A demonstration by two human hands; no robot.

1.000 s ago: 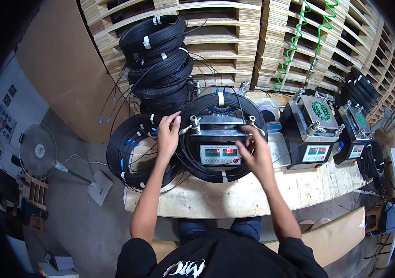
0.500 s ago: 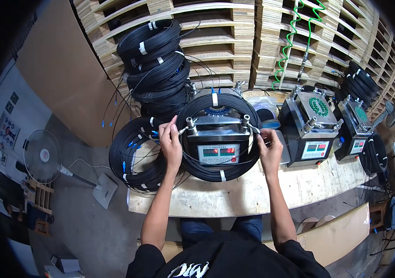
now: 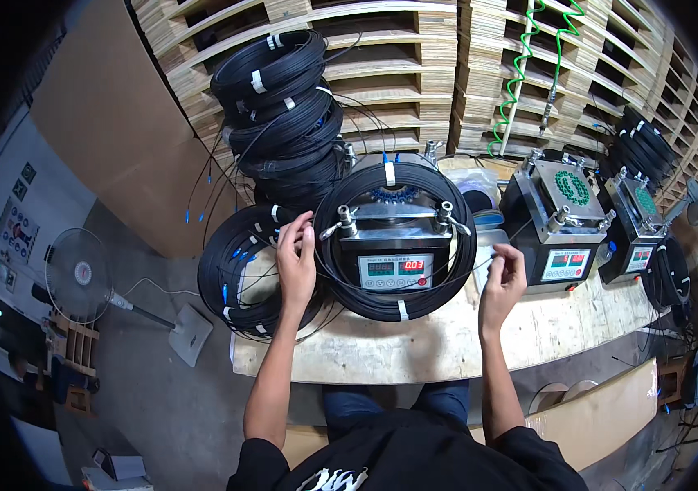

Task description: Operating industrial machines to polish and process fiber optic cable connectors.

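Note:
A black coil of cable with white ties hangs around the front of a bench machine with a steel top and a lit red display. Blue connectors ring the plate on top. Two corner clamps show at the front, the left clamp and the right clamp, each with a small lever. Beside the coil's left edge is my left hand, fingers loosely bent, nothing visible in it. My right hand is off the coil's right side, fingers curled loosely and apparently holding nothing.
Stacked cable coils stand behind on the left; another coil with blue connectors lies left on the wooden table. Two similar machines stand right. Green spiral air hoses hang before stacked pallets. A fan stands left.
Both hands have let go of the front clamp levers. My right hand has moved right and down, away from the coil; my left is slightly off its lever. The red display reading has changed.

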